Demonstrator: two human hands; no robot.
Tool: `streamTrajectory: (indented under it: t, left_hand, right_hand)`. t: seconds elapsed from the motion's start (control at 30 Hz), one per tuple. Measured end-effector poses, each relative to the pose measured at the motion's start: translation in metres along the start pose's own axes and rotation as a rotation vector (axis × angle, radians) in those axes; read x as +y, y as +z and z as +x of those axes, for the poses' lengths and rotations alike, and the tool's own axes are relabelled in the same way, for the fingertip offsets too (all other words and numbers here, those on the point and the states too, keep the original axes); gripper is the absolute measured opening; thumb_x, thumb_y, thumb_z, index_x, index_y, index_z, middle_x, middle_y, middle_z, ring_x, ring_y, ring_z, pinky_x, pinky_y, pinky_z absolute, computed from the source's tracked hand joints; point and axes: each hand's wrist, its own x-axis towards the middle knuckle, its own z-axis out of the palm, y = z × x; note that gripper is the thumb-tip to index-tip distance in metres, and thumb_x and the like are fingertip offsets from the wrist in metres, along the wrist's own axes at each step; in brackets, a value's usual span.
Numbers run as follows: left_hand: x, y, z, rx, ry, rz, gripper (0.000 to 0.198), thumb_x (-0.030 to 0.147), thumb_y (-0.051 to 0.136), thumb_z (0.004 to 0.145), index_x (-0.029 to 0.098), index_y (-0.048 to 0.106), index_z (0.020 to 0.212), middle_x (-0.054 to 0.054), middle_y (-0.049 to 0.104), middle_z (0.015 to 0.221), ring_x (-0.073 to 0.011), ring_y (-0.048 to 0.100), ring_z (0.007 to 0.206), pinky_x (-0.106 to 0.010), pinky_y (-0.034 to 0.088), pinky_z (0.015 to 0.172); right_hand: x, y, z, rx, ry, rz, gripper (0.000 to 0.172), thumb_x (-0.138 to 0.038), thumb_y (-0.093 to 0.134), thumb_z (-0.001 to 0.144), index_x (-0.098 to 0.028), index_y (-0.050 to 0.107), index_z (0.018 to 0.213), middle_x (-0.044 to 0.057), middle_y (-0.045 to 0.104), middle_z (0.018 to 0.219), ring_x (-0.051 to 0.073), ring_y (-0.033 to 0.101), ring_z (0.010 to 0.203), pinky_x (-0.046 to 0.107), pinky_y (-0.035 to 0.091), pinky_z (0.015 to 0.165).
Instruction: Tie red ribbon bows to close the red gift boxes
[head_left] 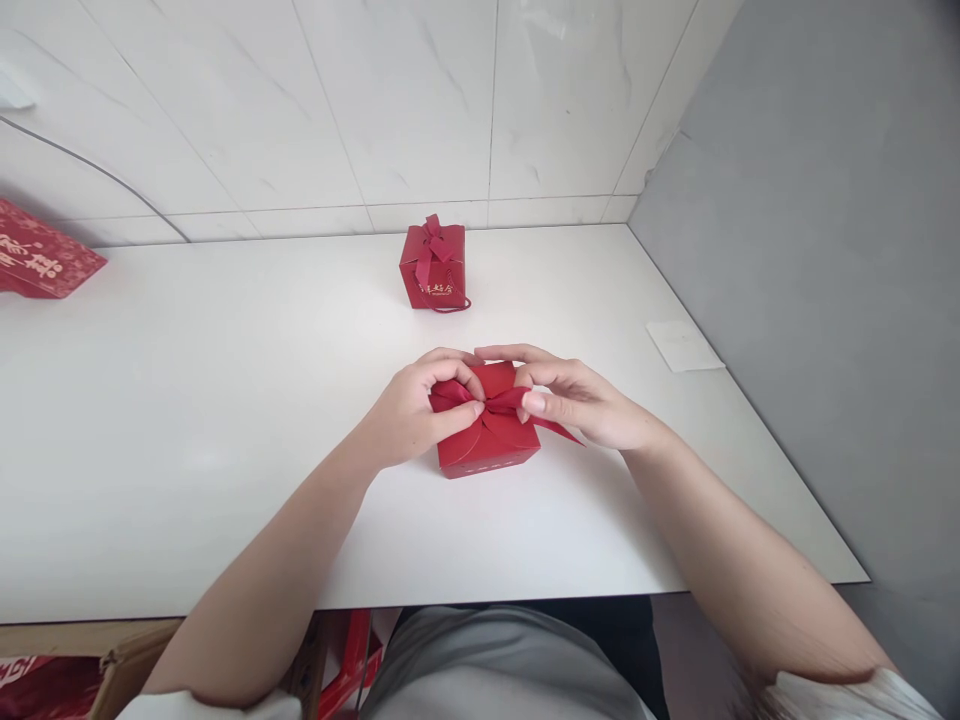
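Note:
A small red gift box (487, 448) sits on the white table (187, 450) in front of me. A red ribbon (504, 402) crosses its lid, and one tail trails off to the right. My left hand (416, 408) pinches the ribbon's left loop with thumb and forefinger. My right hand (581, 398) pinches the ribbon at the knot from the right side. Both hands rest on top of the box and hide its far edge.
A second red box (433, 268) with a tied bow and a cord handle stands at the back of the table. A red printed carton (41, 255) lies at the far left. A white paper slip (682, 346) lies at the right edge. A grey wall borders the right.

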Motion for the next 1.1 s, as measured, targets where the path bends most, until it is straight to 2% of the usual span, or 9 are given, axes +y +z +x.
streamTrajectory:
  t: [0.13, 0.3, 0.43, 0.6, 0.77, 0.9, 1.0, 1.1]
  left_hand:
    - [0.002, 0.001, -0.001, -0.004, 0.016, -0.029, 0.011, 0.03, 0.062, 0.087, 0.021, 0.065, 0.083, -0.005, 0.057, 0.131, -0.021, 0.062, 0.105, -0.034, 0.053, 0.082]
    - [0.002, 0.004, -0.002, 0.008, 0.022, -0.025, 0.009, 0.029, 0.063, 0.087, 0.021, 0.065, 0.083, -0.006, 0.057, 0.13, -0.0217, 0.063, 0.107, -0.036, 0.053, 0.088]
    - [0.001, 0.005, -0.002, -0.005, 0.017, -0.013, 0.008, 0.029, 0.066, 0.085, 0.021, 0.066, 0.083, -0.006, 0.058, 0.13, -0.0236, 0.063, 0.11, -0.038, 0.053, 0.091]
    - [0.003, 0.005, -0.002, -0.037, 0.03, -0.01, 0.007, 0.03, 0.069, 0.084, 0.022, 0.068, 0.083, -0.005, 0.059, 0.13, -0.0246, 0.061, 0.116, -0.039, 0.051, 0.099]
    - [0.005, 0.001, -0.004, -0.073, 0.062, -0.011, 0.009, 0.031, 0.071, 0.083, 0.023, 0.071, 0.086, -0.005, 0.059, 0.133, -0.0241, 0.059, 0.121, -0.037, 0.051, 0.1]
    - [0.007, -0.008, -0.005, -0.057, 0.095, -0.029, 0.012, 0.033, 0.07, 0.085, 0.025, 0.069, 0.094, -0.005, 0.059, 0.133, -0.0259, 0.055, 0.127, -0.042, 0.047, 0.106]
    - [0.008, -0.013, -0.005, -0.007, 0.077, -0.08, 0.014, 0.036, 0.065, 0.09, 0.024, 0.066, 0.095, -0.006, 0.06, 0.132, -0.0275, 0.056, 0.126, -0.047, 0.045, 0.108]
    - [0.007, -0.015, -0.004, 0.002, 0.028, -0.078, 0.018, 0.039, 0.061, 0.092, 0.022, 0.065, 0.091, -0.007, 0.058, 0.134, -0.0282, 0.059, 0.122, -0.05, 0.044, 0.108]
  right_hand:
    - [0.005, 0.001, 0.003, 0.057, 0.044, -0.008, 0.035, -0.051, 0.053, 0.098, -0.027, 0.076, 0.086, 0.004, 0.061, 0.136, 0.026, 0.036, 0.146, 0.046, 0.037, 0.116]
    - [0.005, 0.004, 0.003, 0.051, 0.073, -0.042, 0.026, -0.048, 0.058, 0.095, -0.028, 0.075, 0.095, 0.003, 0.051, 0.147, 0.027, 0.04, 0.144, 0.047, 0.034, 0.117]
    - [0.004, 0.006, 0.002, 0.066, 0.051, -0.118, 0.016, -0.039, 0.063, 0.093, -0.026, 0.073, 0.09, 0.005, 0.053, 0.146, 0.028, 0.04, 0.144, 0.048, 0.032, 0.117]
    - [0.008, 0.008, 0.003, 0.1, 0.065, -0.076, 0.013, -0.03, 0.061, 0.093, -0.023, 0.07, 0.086, 0.006, 0.051, 0.147, 0.027, 0.051, 0.135, 0.047, 0.036, 0.113]
    - [0.009, 0.01, 0.004, 0.129, 0.082, 0.013, 0.017, -0.037, 0.068, 0.09, -0.022, 0.069, 0.083, 0.007, 0.054, 0.143, 0.026, 0.056, 0.128, 0.044, 0.041, 0.109]
    - [0.006, 0.008, 0.004, 0.116, 0.099, 0.172, 0.027, -0.042, 0.065, 0.092, -0.02, 0.065, 0.076, 0.006, 0.055, 0.144, 0.026, 0.06, 0.123, 0.044, 0.047, 0.104]
    - [0.005, 0.002, 0.003, 0.104, 0.1, 0.17, 0.032, -0.045, 0.059, 0.095, -0.021, 0.065, 0.075, 0.004, 0.054, 0.146, 0.027, 0.055, 0.131, 0.047, 0.038, 0.112]
    - [0.004, -0.004, 0.003, 0.054, 0.096, 0.085, 0.036, -0.047, 0.058, 0.096, -0.022, 0.067, 0.073, 0.005, 0.062, 0.137, 0.027, 0.04, 0.143, 0.048, 0.03, 0.117]
